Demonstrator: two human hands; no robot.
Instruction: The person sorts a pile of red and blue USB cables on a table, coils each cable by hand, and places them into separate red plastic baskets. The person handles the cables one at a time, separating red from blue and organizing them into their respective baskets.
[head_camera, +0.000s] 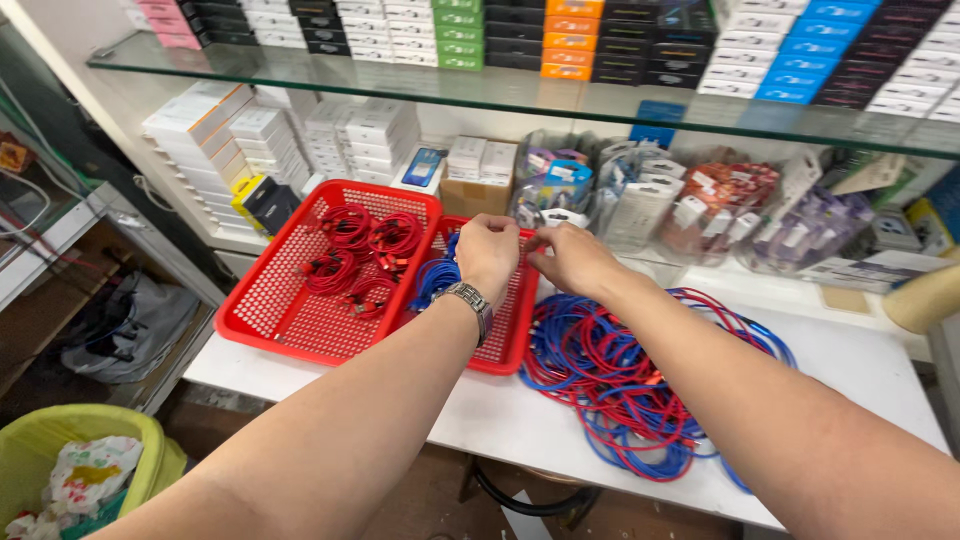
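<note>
Reaching over the white table (520, 420), both hands met above the right red tray (505, 335). The left hand (487, 255), with a metal watch (470, 298) on its wrist, was curled into a loose fist, the fingers bent down. The right hand (572, 262) was beside it, almost touching, and its fingers were pinched together toward the left one. Something thin seemed to be held between the two hands, but it was too small to tell what, so I cannot say for sure what they grasped.

Just under the left hand, a bundle of blue cables (437, 278) lay in the right tray. The left red tray (300, 290), touching the first one, held several coiled red cables (360, 250). On the table, right of the trays and under the right forearm, a big loose pile of red and blue cables (620, 390) was spread.

Behind the trays stood white boxes (270, 140) and clear bags of small packets (720, 205), under a glass shelf (560, 100) with more boxes. A green bin (60, 450) stood on the floor at the left.
</note>
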